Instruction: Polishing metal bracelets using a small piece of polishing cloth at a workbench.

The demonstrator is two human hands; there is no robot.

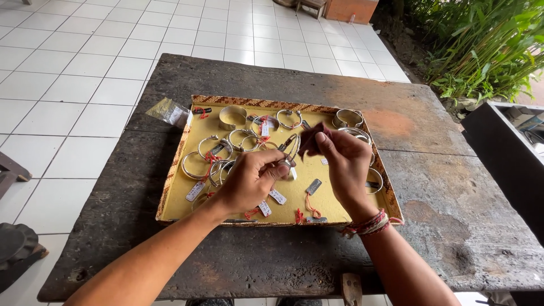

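At the centre of the frame my left hand [249,180] was closed around a thin silver bangle [290,148], pinching its rounded band between thumb and fingertips so the hoop stood up above my knuckles. My right hand [344,161] was closed too, its fingers bunched on a small, soft, dark maroon cloth [310,140] pressed against the upper edge of that bangle. Both hands hung over a shallow rectangular tray [177,170] with a mustard-yellow, felt-like floor and a brown patterned woven rim. Spread over the tray's upper and left parts lay other silver bracelets [214,148], some smooth wide cuffs, some twisted wire hoops, many tied with red thread to small white paper tags [277,196]. A braided red and white cord band [369,224] wrapped my right wrist. A crinkled clear plastic bag [169,112] sat just beside the tray's upper left corner. The tray rested on a rough, weathered, dark wooden tabletop [442,198], cracked and stained, with glossy white floor tiles [73,85] around it and green leafy plants [481,45] at the upper right.
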